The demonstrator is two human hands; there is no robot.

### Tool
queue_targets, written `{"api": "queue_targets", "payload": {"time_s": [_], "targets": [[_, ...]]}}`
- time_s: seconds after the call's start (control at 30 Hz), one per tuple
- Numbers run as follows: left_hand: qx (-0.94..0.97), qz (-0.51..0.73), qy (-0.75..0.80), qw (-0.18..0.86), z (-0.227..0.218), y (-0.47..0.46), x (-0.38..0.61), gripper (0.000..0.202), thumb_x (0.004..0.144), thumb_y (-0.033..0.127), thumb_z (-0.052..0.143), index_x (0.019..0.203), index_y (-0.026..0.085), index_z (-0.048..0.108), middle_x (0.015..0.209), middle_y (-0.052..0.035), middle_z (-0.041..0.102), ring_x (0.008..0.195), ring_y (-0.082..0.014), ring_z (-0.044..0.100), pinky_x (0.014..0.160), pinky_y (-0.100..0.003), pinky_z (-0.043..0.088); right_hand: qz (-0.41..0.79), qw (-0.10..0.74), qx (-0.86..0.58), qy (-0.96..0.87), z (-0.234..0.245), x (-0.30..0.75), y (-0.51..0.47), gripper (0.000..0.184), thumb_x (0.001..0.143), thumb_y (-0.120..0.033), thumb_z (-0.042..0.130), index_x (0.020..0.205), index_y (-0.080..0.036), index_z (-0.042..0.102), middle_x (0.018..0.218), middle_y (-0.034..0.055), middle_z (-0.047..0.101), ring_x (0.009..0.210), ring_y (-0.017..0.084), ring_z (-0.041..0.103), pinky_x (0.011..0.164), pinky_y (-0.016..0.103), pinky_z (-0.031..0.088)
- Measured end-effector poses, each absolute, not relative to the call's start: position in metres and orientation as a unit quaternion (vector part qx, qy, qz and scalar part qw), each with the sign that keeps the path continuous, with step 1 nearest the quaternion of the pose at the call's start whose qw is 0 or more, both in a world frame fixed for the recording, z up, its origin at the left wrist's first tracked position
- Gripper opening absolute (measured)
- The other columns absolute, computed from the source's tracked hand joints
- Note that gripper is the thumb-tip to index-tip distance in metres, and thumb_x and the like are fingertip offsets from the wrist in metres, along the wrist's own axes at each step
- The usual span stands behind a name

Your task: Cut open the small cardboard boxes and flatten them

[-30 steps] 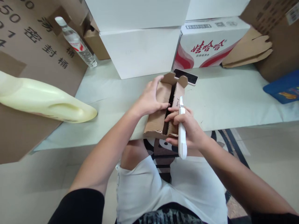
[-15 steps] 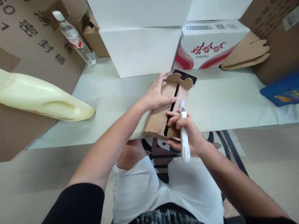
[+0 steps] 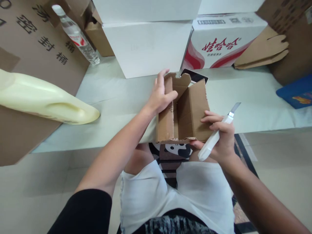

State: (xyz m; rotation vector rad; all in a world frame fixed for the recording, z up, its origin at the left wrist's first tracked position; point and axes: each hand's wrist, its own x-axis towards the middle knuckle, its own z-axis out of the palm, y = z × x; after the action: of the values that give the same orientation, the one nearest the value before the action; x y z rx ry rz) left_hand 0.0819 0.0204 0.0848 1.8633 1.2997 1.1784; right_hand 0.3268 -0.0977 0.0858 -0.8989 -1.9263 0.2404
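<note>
In the head view a small brown cardboard box (image 3: pixel 185 113) stands at the table's front edge, its two long top flaps parted and its inside showing. My left hand (image 3: pixel 159 98) grips the box's left side, thumb over the left flap. My right hand (image 3: pixel 225 139) is closed round a white utility knife (image 3: pixel 212 141), whose blade sticks out and points away to the right. The fingertips of that hand also touch the right flap (image 3: pixel 201 104). Behind the box lies a dark flat object with a pale rim (image 3: pixel 198 77), partly covered by the box.
White boxes (image 3: pixel 148 48) and a red-and-white carton (image 3: pixel 219 48) line the back. On the left are a water bottle (image 3: pixel 78 37), a pale yellow bottle (image 3: pixel 53 100) and a large carton (image 3: pixel 31 65). Folded cardboard (image 3: pixel 263 48) and a blue object (image 3: pixel 296 92) are on the right.
The box's top flaps have swung apart, showing the inside. My right hand has moved right with the knife and the right flap; the blade now tilts to the right.
</note>
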Motion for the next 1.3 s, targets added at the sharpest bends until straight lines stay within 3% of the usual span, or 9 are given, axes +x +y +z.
{"api": "queue_targets", "payload": {"time_s": [0.13, 0.23, 0.43, 0.6, 0.73, 0.87, 0.97, 1.1, 1.3], "targets": [[0.660, 0.435, 0.523, 0.319, 0.085, 0.017, 0.064, 0.069, 0.092, 0.032, 0.059, 0.155, 0.041, 0.030, 0.137, -0.0049, 0.055, 0.135, -0.0311, 0.056, 0.118, -0.058, 0.044, 0.115, 0.446, -0.446, -0.768, 0.080, 0.337, -0.099, 0.050, 0.086, -0.060, 0.073, 0.107, -0.031, 0.037, 0.121, 0.0108, 0.069, 0.138, 0.041, 0.061, 0.115, 0.074, 0.040], [0.650, 0.410, 0.540, 0.344, 0.092, 0.009, 0.056, 0.053, 0.097, 0.040, 0.053, 0.148, 0.037, 0.042, 0.130, -0.0054, 0.058, 0.127, -0.0286, 0.060, 0.115, -0.052, 0.047, 0.145, 0.472, -0.455, -0.741, 0.075, 0.334, -0.100, 0.050, 0.087, -0.052, 0.075, 0.110, -0.032, 0.036, 0.152, 0.0163, 0.056, 0.146, 0.038, 0.055, 0.114, 0.069, 0.046], [0.681, 0.410, 0.518, 0.316, 0.094, 0.000, 0.056, 0.040, 0.102, 0.046, 0.045, 0.137, 0.029, 0.056, 0.138, -0.0076, 0.061, 0.142, -0.0284, 0.051, 0.125, -0.044, 0.037, 0.147, 0.518, -0.417, -0.732, 0.072, 0.313, -0.102, 0.048, 0.090, -0.049, 0.074, 0.100, -0.032, 0.031, 0.147, 0.0138, 0.063, 0.136, 0.034, 0.064, 0.107, 0.062, 0.055], [0.697, 0.394, 0.534, 0.272, 0.084, 0.002, 0.055, 0.048, 0.099, 0.045, 0.058, 0.144, 0.030, 0.054, 0.142, -0.0100, 0.059, 0.144, -0.0295, 0.049, 0.126, -0.045, 0.036, 0.157, 0.562, -0.391, -0.711, 0.070, 0.301, -0.104, 0.051, 0.090, -0.060, 0.071, 0.101, -0.032, 0.030, 0.169, 0.0147, 0.042, 0.128, 0.033, 0.069, 0.096, 0.058, 0.062], [0.713, 0.404, 0.519, 0.242, 0.078, 0.004, 0.053, 0.044, 0.097, 0.040, 0.060, 0.139, 0.028, 0.058, 0.138, -0.0109, 0.062, 0.138, -0.0287, 0.055, 0.124, -0.045, 0.040, 0.169, 0.615, -0.436, -0.635, 0.070, 0.292, -0.108, 0.049, 0.090, -0.060, 0.072, 0.102, -0.032, 0.035, 0.163, 0.0136, 0.049, 0.136, 0.035, 0.065, 0.100, 0.056, 0.061], [0.714, 0.422, 0.508, 0.232, 0.070, 0.006, 0.053, 0.038, 0.096, 0.037, 0.062, 0.132, 0.025, 0.061, 0.134, -0.0116, 0.064, 0.133, -0.0284, 0.060, 0.121, -0.043, 0.045, 0.269, 0.686, -0.392, -0.551, 0.066, 0.289, -0.118, 0.034, 0.099, -0.058, 0.058, 0.103, -0.031, 0.037, 0.128, 0.0076, 0.076, 0.124, 0.031, 0.074, 0.101, 0.057, 0.062], [0.711, 0.430, 0.509, 0.226, 0.065, 0.008, 0.056, 0.040, 0.096, 0.035, 0.063, 0.134, 0.027, 0.061, 0.133, -0.0107, 0.064, 0.133, -0.0274, 0.059, 0.122, -0.044, 0.045, 0.275, 0.586, -0.362, -0.671, 0.064, 0.290, -0.125, 0.027, 0.098, -0.048, 0.063, 0.101, -0.030, 0.043, 0.112, 0.0073, 0.082, 0.126, 0.034, 0.073, 0.110, 0.065, 0.054], [0.737, 0.412, 0.498, 0.199, 0.074, 0.002, 0.064, 0.036, 0.097, 0.037, 0.063, 0.132, 0.030, 0.069, 0.148, -0.0099, 0.055, 0.147, -0.0293, 0.048, 0.129, -0.050, 0.035, 0.227, 0.481, -0.356, -0.769, 0.065, 0.293, -0.126, 0.026, 0.088, -0.022, 0.072, 0.094, -0.029, 0.047, 0.114, 0.0082, 0.082, 0.130, 0.034, 0.070, 0.101, 0.058, 0.060], [0.752, 0.348, 0.518, 0.213, 0.086, -0.030, 0.043, 0.035, 0.091, 0.053, 0.068, 0.111, 0.028, 0.081, 0.158, -0.0081, 0.048, 0.153, -0.0384, 0.040, 0.133, -0.059, 0.025, 0.307, 0.533, -0.354, -0.705, 0.051, 0.303, -0.132, 0.031, 0.092, -0.029, 0.072, 0.099, -0.030, 0.042, 0.140, 0.0102, 0.073, 0.143, 0.029, 0.060, 0.113, 0.059, 0.053]]}}
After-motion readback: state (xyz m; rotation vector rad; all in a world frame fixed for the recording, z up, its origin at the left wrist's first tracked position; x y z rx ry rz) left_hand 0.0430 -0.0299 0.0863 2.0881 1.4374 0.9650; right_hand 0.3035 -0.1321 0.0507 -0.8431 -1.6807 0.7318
